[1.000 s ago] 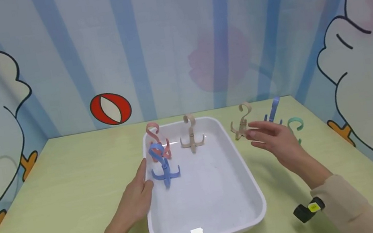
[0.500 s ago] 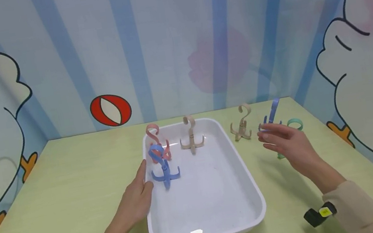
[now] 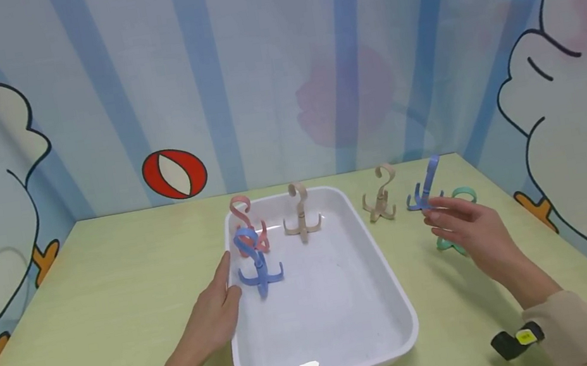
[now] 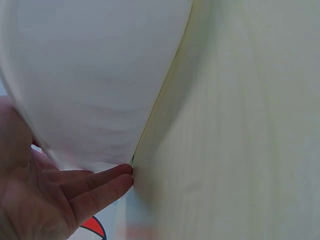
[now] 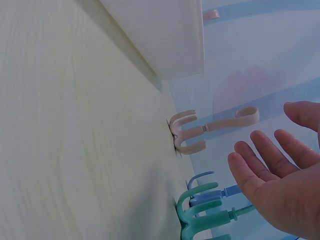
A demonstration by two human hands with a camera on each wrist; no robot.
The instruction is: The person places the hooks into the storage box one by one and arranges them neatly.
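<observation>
Three hooks (image 3: 431, 177) near spread right hand (image 3: 479, 237), left hand (image 3: 212, 314) gripping white tray (image 3: 341, 303), yellow label (image 3: 525, 336) (print illegible)

square glare on tray (image 3: 342, 309), soft shadows

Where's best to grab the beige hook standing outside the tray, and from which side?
Probably by the beige hook's stem, from the near side: it stands on its prongs, slim stem raised, between the tray and a blue hook.
</observation>
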